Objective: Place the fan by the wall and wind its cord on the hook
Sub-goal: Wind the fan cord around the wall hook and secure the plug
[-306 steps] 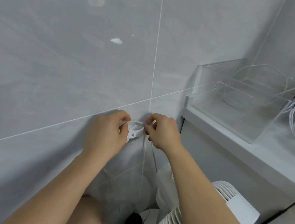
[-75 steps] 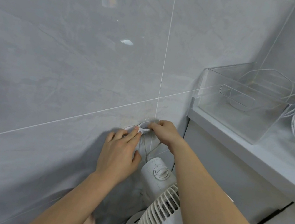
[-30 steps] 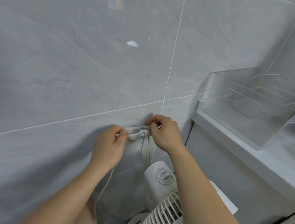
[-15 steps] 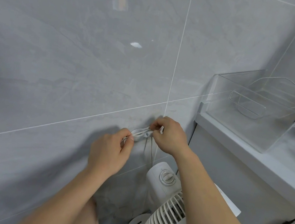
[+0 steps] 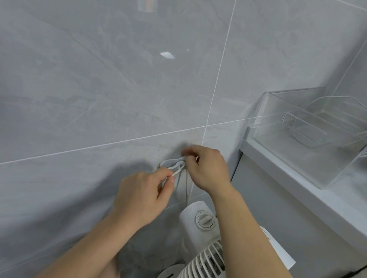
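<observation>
Cord (image 5: 174,165) loop lies sideways across hook, pinched by L hand (image 5: 144,195) & R hand (image 5: 206,168).

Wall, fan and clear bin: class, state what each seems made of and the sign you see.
Wall: glossy grey stone-look tile, probably ceramic; it shows reflections and thin grout lines.
Fan: matte white plastic, judging by its moulded grille slats and dial.
Clear bin: transparent rigid plastic, likely acrylic; the shelf shows through.

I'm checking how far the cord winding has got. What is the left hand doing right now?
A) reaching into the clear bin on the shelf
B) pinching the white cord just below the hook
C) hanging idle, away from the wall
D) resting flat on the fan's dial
B: the left hand pinches the white cord between thumb and fingers, just below the hook on the wall.
</observation>
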`<state>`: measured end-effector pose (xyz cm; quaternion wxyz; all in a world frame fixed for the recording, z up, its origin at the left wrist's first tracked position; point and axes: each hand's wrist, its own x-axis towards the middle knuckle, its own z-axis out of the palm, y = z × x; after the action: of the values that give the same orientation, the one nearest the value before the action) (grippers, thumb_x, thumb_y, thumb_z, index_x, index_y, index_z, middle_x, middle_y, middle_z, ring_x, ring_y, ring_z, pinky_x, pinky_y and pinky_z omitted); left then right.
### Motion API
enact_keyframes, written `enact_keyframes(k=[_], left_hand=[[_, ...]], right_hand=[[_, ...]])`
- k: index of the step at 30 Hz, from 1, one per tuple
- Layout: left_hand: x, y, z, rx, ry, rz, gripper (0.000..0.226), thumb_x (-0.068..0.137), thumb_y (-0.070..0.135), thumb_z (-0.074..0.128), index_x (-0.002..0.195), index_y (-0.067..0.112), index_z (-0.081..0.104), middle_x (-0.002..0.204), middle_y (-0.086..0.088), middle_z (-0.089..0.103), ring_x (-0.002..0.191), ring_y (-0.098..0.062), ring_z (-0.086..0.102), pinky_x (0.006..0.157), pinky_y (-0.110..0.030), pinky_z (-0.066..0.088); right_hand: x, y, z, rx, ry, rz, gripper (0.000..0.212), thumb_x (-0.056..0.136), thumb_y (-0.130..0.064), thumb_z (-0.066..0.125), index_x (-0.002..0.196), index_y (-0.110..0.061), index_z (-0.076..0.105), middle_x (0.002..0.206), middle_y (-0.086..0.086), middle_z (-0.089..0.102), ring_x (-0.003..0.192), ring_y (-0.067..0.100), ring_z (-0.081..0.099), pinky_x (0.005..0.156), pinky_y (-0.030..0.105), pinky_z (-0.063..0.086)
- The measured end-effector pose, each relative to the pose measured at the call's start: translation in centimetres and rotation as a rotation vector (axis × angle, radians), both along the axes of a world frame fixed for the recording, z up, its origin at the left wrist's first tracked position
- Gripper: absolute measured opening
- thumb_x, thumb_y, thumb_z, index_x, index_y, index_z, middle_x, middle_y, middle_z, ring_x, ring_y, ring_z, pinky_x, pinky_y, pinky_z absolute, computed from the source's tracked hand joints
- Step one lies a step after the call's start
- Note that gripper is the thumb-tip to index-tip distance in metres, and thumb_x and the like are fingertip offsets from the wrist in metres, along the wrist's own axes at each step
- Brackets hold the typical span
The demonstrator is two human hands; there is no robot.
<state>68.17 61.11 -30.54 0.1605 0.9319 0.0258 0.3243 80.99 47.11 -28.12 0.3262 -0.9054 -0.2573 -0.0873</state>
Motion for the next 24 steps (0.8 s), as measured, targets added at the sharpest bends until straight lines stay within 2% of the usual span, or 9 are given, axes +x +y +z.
enact_keyframes(k=[2,3,6,9,12,16,20,24], left_hand=[[0.1,-0.1,0.1,0.018,-0.01,-0.005,0.022,0.096,0.04,0.05,0.09,0.028,0.068,0.048,0.005,0.054,0.049,-0.021,0.057,0.044,-0.027,0.033],[0.1,0.0,0.1,0.02,-0.008,0.001,0.022,0.096,0.04,0.05,0.091,0.028,0.068,0.049,0.005,0.054,0.049,-0.022,0.058,0.044,-0.026,0.032],[0.1,0.8,0.2,0.01,-0.02,0.032,0.02,0.095,0.039,0.051,0.092,0.029,0.068,0.048,0.006,0.051,0.051,-0.025,0.061,0.045,-0.028,0.035],[0.2,1.7,0.2,0.017,0.0,0.068,0.025,0.095,0.043,0.046,0.093,0.03,0.066,0.051,0.005,0.056,0.056,-0.028,0.064,0.047,-0.03,0.037],[0.3,2.4,0.1,0.088,0.032,0.118,0.028,0.096,0.048,0.042,0.093,0.03,0.064,0.059,0.001,0.065,0.062,-0.03,0.067,0.048,-0.032,0.042],[0.0,2.5,0.1,0.198,0.047,0.111,0.026,0.096,0.045,0.047,0.094,0.03,0.068,0.061,-0.002,0.067,0.059,-0.032,0.067,0.046,-0.033,0.043],[-0.4,1.5,0.4,0.255,0.038,0.034,0.02,0.092,0.041,0.054,0.087,0.03,0.07,0.062,0.001,0.068,0.056,-0.029,0.066,0.042,-0.031,0.041],[-0.1,1.8,0.7,0.237,0.023,0.057,0.021,0.093,0.04,0.055,0.09,0.031,0.073,0.064,0.002,0.07,0.057,-0.028,0.067,0.044,-0.031,0.042]], right_hand=[[0.6,-0.3,0.4,0.039,-0.01,-0.032,0.026,0.095,-0.029,0.052,0.104,-0.028,0.076,0.091,-0.006,0.078,0.089,0.023,0.067,0.078,0.038,0.056],[1.1,-0.4,0.8,-0.011,-0.034,-0.016,0.024,0.096,-0.031,0.053,0.1,-0.028,0.077,0.088,-0.004,0.077,0.087,0.025,0.066,0.077,0.039,0.056],[1.9,-0.1,2.3,-0.311,-0.125,0.068,0.02,0.096,-0.03,0.059,0.097,-0.027,0.079,0.089,0.006,0.074,0.088,0.03,0.064,0.071,0.036,0.051],[2.4,0.5,3.6,-0.469,-0.184,0.127,0.016,0.094,-0.032,0.064,0.099,-0.029,0.079,0.095,0.006,0.073,0.091,0.03,0.064,0.069,0.032,0.042],[2.7,0.6,4.2,-0.518,-0.193,0.162,0.013,0.091,-0.031,0.067,0.095,-0.03,0.08,0.092,0.004,0.074,0.089,0.029,0.064,0.069,0.034,0.047],[2.9,0.9,4.9,-0.573,-0.195,0.192,0.014,0.09,-0.034,0.069,0.09,-0.028,0.081,0.086,0.002,0.072,0.086,0.029,0.064,0.069,0.034,0.051],[3.0,1.2,5.7,-0.657,-0.208,0.24,0.014,0.092,-0.032,0.07,0.086,-0.023,0.079,0.072,-0.004,0.055,0.082,0.026,0.061,0.064,0.03,0.041],[2.9,1.7,5.7,-0.75,-0.295,0.278,0.014,0.092,-0.022,0.065,0.089,-0.018,0.078,0.082,0.002,0.065,0.083,0.028,0.061,0.064,0.031,0.043]])
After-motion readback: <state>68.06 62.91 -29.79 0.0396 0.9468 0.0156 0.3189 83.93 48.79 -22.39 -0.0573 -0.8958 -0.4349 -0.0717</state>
